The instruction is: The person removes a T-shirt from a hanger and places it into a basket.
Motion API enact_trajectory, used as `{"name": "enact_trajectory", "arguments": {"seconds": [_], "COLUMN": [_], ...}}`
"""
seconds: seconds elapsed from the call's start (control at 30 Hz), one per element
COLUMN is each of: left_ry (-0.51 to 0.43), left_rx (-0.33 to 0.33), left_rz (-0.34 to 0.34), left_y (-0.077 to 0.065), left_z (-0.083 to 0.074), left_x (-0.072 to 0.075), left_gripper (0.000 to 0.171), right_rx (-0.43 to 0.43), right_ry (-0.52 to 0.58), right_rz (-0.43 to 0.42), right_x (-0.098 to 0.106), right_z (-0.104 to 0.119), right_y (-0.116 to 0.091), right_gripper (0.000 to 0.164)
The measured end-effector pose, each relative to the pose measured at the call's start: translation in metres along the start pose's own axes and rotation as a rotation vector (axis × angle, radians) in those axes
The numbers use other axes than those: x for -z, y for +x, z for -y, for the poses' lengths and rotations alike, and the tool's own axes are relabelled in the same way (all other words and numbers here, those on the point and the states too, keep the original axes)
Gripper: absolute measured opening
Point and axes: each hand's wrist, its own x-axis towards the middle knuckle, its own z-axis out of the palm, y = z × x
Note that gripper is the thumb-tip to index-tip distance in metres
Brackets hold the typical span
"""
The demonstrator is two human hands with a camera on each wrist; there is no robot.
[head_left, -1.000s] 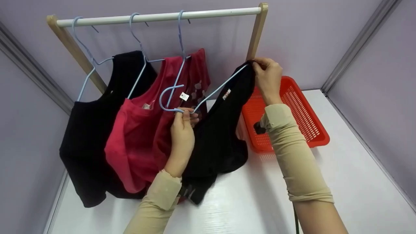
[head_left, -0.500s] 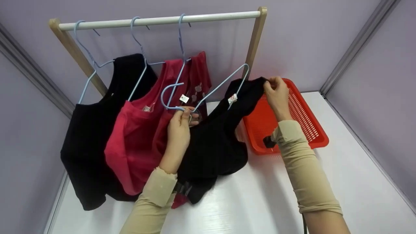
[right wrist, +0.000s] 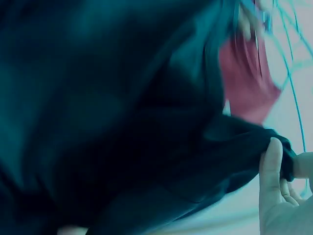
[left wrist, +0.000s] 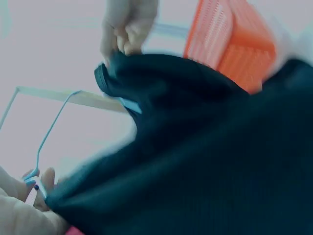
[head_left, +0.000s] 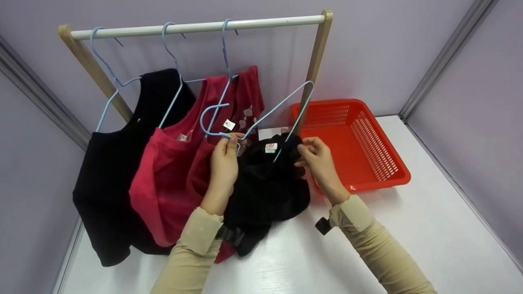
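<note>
My left hand pinches a light blue wire hanger at the base of its hook. From there one hanger arm reaches up to the right, its rounded end bare. A black garment with a white neck label hangs below, and the hanger's lower bar runs into its neckline. My right hand pinches the bunched shoulder edge of this garment. In the right wrist view the right thumb presses on the dark cloth. Black cloth fills much of the left wrist view.
A rack with a white rail stands behind, carrying a black top, a pink top and a darker red top on blue hangers. At the right, a red plastic basket sits on the white table.
The garment's shoulder has come off the hanger's right end, leaving that end bare. My right hand moved right, then down and left with the cloth. The left hand stayed nearly still.
</note>
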Motion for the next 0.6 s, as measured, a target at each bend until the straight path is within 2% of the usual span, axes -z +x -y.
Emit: {"name": "enact_trajectory", "arguments": {"seconds": [0.17,0.37,0.47,0.6], "left_ry": [-0.059,-0.126,-0.159,-0.207], "left_rx": [0.019,0.055,0.067,0.061], "left_rz": [-0.016,0.033,0.063,0.090], "left_y": [-0.002,-0.005,-0.006,-0.008], "left_z": [-0.002,-0.002,-0.002,-0.001], "left_x": [-0.002,-0.005,-0.008,-0.010], "left_gripper": [0.031,0.033,0.033,0.033], "right_rx": [-0.017,0.019,0.055,0.143], "right_ry": [0.034,0.022,-0.046,-0.232], "right_rz": [0.152,0.266,0.298,0.297], "right_x": [-0.025,-0.051,-0.061,-0.069], "right_z": [-0.006,-0.014,-0.019,-0.022], "right_y": [-0.023,-0.036,-0.039,-0.044], "right_gripper": [0.016,0.020,0.021,0.022]}}
